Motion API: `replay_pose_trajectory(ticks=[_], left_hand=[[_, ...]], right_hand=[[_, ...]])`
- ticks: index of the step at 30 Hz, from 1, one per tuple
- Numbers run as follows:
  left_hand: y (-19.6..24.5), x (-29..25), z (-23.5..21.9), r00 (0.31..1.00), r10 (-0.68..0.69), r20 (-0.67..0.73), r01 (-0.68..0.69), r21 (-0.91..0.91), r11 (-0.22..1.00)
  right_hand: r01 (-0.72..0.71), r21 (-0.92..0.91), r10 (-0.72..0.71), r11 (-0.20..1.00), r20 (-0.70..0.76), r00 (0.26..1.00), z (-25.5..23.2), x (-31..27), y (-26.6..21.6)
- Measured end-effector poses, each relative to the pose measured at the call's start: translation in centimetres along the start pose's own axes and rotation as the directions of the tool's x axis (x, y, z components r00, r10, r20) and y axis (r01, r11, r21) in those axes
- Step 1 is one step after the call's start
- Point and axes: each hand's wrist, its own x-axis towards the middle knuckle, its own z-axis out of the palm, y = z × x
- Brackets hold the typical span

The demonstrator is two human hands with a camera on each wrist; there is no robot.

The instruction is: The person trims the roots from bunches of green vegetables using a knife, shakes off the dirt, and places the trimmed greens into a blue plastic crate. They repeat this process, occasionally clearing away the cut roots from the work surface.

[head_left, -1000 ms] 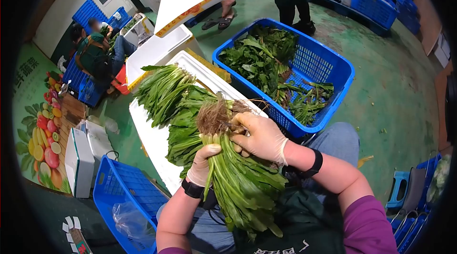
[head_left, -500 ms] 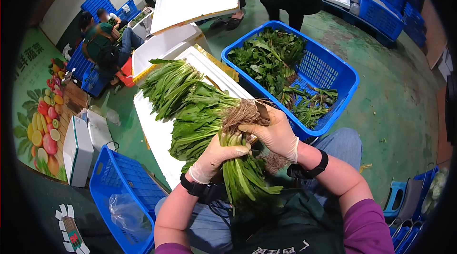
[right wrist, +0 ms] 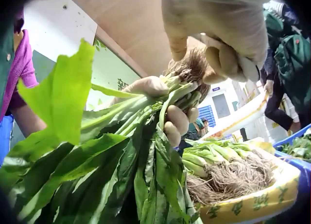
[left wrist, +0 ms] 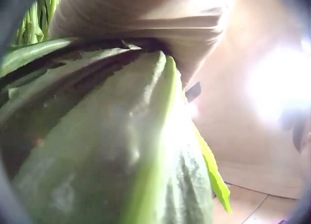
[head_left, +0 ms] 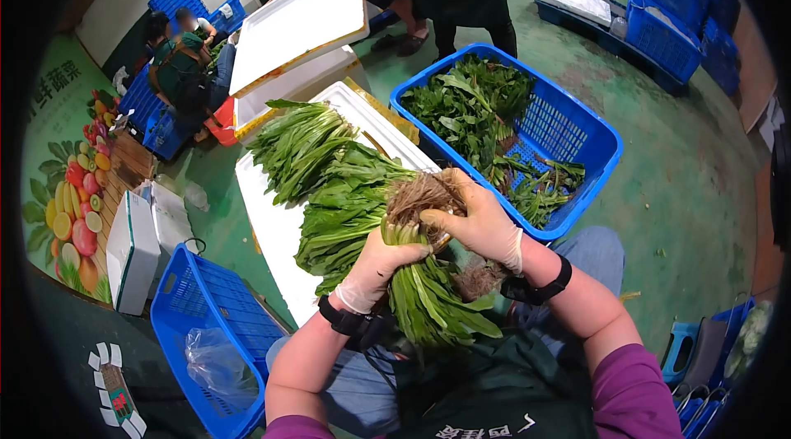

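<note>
In the head view, the gloved left hand (head_left: 375, 270) grips a bunch of long green leaves (head_left: 432, 299) round its pale stems, just below the roots. Its fingers also wrap the stems (right wrist: 187, 90) in the right wrist view. The gloved right hand (head_left: 486, 229) pinches the brown roots (head_left: 416, 196) between thumb and curled fingers. Leaves (left wrist: 112, 136) fill much of the left wrist view. Another root clump (head_left: 479, 278) shows beneath the right wrist. More leafy bunches (head_left: 342, 208) lie on a white foam surface (head_left: 276, 254) beside the left hand.
A blue basket (head_left: 608, 167) holding loose greens stands ahead to the right. Another blue basket (head_left: 185, 299), with a plastic bag inside, is at lower left. Beyond the bunches, a standing person's hand holds a white foam lid (head_left: 301, 23) over a box.
The right hand has shifted from the stems up to the roots, and the held bunch sits farther right in view. The raised foam lid has moved left and tilted more steeply.
</note>
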Motion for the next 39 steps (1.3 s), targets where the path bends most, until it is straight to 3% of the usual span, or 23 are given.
replay_pose_trajectory(ticks=[2,4,6,7,10,11,12,14,15,16,22,29,31,35,38,39], left_hand=[[1.1,-0.4,0.5,0.999,0.027,-0.036,-0.031,-0.101,0.994],[1.7,-0.7,0.3,0.999,0.012,-0.052,-0.017,-0.094,0.995],[1.3,-0.5,-0.4,0.993,0.039,-0.114,-0.039,0.003,0.999],[1.2,-0.5,-0.4,0.993,0.042,-0.114,-0.042,0.003,0.999],[0.5,-0.4,-0.2,0.985,0.084,-0.147,-0.064,0.140,0.988],[0.2,-0.4,-0.2,0.985,0.075,-0.153,-0.037,0.238,0.971],[-0.1,-0.3,-0.2,0.985,0.065,-0.158,-0.009,0.334,0.943],[-1.1,-0.1,0.2,0.987,0.073,-0.143,-0.022,0.326,0.945],[-1.4,-0.1,0.5,0.985,0.084,-0.152,-0.024,0.359,0.933],[-1.5,-0.1,0.8,0.982,0.097,-0.161,-0.026,0.393,0.919],[-1.9,-0.7,1.5,0.962,0.141,-0.235,0.029,0.601,0.799],[-2.1,-0.8,1.8,0.962,0.137,-0.237,0.055,0.658,0.751],[-3.1,0.1,0.9,0.967,0.180,-0.179,-0.032,0.616,0.787],[-2.9,-0.3,1.2,0.974,0.153,-0.166,-0.023,0.601,0.799],[-2.3,-0.8,1.9,0.976,0.123,-0.179,0.011,0.608,0.794],[-2.4,-0.9,1.9,0.978,0.111,-0.176,0.027,0.636,0.771]], right_hand=[[0.004,-0.383,0.016,0.924,0.049,0.999,-0.7,-0.4,-1.6],[0.072,-0.407,-0.042,0.911,0.082,0.996,-0.9,-0.8,-0.5],[0.247,-0.521,-0.240,0.817,0.083,0.967,-1.1,-1.4,0.4],[0.316,-0.530,-0.320,0.787,0.086,0.943,-1.1,-1.6,1.5],[0.204,-0.459,-0.213,0.865,0.032,0.977,-0.5,-3.6,2.1],[0.264,-0.518,-0.284,0.814,0.041,0.958,-0.3,-4.2,2.3],[0.248,-0.572,-0.264,0.781,0.058,0.963,-0.1,-5.0,2.1],[0.113,-0.535,-0.130,0.837,0.006,0.992,1.1,-5.8,2.6],[0.192,-0.561,-0.269,0.805,-0.058,0.961,2.1,-6.1,3.3],[0.184,-0.562,-0.265,0.807,-0.066,0.962,2.4,-6.4,3.4],[0.119,-0.657,-0.152,0.744,0.007,0.988,2.9,-7.2,3.2],[0.116,-0.699,-0.132,0.705,0.031,0.991,3.0,-7.2,3.9],[0.129,-0.731,-0.161,0.670,0.026,0.987,2.9,-6.7,4.3],[0.098,-0.739,-0.110,0.667,0.032,0.993,2.4,-7.2,5.3],[0.163,-0.768,-0.178,0.619,0.065,0.982,2.3,-7.5,6.0],[0.138,-0.789,-0.116,0.598,0.085,0.990,2.1,-7.7,5.9]])
